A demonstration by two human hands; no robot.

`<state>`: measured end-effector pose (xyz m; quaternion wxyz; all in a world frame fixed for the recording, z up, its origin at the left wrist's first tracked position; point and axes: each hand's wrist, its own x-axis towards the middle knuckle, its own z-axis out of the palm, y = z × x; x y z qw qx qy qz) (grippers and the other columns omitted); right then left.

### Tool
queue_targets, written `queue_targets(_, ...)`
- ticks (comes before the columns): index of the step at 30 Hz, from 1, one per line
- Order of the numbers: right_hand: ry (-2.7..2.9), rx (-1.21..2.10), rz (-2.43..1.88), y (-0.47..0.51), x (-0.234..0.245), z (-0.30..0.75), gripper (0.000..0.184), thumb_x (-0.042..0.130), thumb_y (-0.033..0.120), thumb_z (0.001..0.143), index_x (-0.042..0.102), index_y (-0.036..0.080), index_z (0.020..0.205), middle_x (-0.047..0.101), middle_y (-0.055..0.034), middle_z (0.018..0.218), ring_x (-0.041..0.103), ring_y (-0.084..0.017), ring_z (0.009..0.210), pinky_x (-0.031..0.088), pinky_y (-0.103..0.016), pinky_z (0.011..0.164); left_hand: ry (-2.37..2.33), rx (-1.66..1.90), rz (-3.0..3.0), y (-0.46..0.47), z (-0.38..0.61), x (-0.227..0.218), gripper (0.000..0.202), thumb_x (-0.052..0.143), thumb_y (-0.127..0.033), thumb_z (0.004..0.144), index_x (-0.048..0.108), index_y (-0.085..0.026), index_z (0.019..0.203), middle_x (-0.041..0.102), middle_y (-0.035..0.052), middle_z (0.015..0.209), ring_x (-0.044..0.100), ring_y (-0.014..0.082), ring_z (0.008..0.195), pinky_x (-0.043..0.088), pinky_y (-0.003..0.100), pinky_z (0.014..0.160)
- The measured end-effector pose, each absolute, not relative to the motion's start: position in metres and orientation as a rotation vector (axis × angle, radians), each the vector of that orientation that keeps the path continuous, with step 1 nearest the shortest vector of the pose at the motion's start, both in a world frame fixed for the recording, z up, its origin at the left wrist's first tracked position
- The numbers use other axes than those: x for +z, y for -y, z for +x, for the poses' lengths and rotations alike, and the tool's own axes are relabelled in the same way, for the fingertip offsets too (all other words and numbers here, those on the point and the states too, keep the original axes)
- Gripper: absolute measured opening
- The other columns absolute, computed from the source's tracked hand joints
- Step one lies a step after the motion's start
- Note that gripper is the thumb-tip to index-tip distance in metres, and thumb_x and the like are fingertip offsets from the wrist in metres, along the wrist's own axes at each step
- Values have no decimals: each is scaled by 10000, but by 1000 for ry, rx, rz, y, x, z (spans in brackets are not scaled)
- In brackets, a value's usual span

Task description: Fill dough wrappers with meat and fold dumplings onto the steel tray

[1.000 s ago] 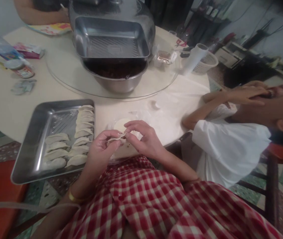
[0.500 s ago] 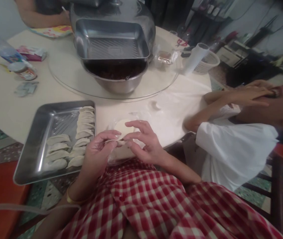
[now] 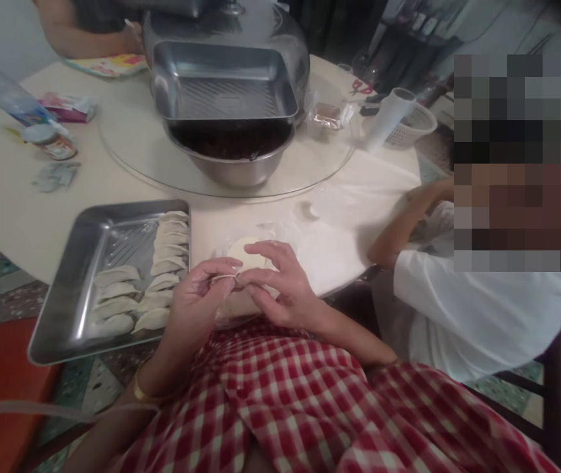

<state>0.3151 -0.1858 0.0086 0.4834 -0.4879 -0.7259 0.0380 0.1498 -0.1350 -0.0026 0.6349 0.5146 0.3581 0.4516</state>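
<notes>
Between my two hands is a pale dumpling [image 3: 224, 277], mostly covered by fingers. My left hand [image 3: 196, 295] pinches its left side with thumb and forefinger. The fingertips of my right hand [image 3: 285, 286] close on its right end. Behind them a stack of round dumpling wrappers [image 3: 246, 253] lies on clear plastic on the table. To the left, a metal tray [image 3: 71, 276] holds two rows of folded dumplings [image 3: 168, 249]. How much filling the held dumpling has is hidden.
A steel bowl [image 3: 241, 172] of dark filling stands on a glass turntable [image 3: 135, 161], an empty tray [image 3: 226, 82] resting over it. A jar [image 3: 51, 141] and bottle [image 3: 7, 92] are at left. A person in a white shirt [image 3: 477, 309] sits at right.
My right fingertips have shifted slightly left along the dumpling's edge, nearer my left fingers. The person at right has leaned a little. The trays stay put.
</notes>
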Motion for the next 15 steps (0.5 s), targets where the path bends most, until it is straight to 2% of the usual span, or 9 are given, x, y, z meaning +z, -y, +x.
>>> queue_targets(5, 1783, 21, -1182, 185, 2, 314, 179, 555, 218, 860, 695, 233, 970, 631, -92, 1251, 562, -226, 1187, 461, -456, 1020, -829, 1055, 1256, 134, 150, -5, 49, 700, -195, 764, 698, -241, 780, 706, 11, 970, 636, 164, 937, 520, 271, 805)
queue_targets(10, 1775, 108, -1223, 186, 0, 312, 172, 570, 243, 854, 684, 256, 982, 625, -73, 1285, 547, -234, 1221, 449, -473, 1044, -888, 1040, 1260, 133, 150, -7, 32, 708, -233, 747, 685, -230, 767, 705, 24, 965, 643, 186, 960, 516, 305, 854)
queue_targets(15, 1671, 134, -1133, 188, 6, 315, 192, 550, 226, 852, 678, 240, 995, 658, -91, 1206, 612, -231, 1122, 480, -466, 983, -939, 1020, 1113, 134, 152, 0, 100, 735, -254, 704, 675, -207, 769, 707, 21, 947, 645, 159, 858, 519, 277, 771)
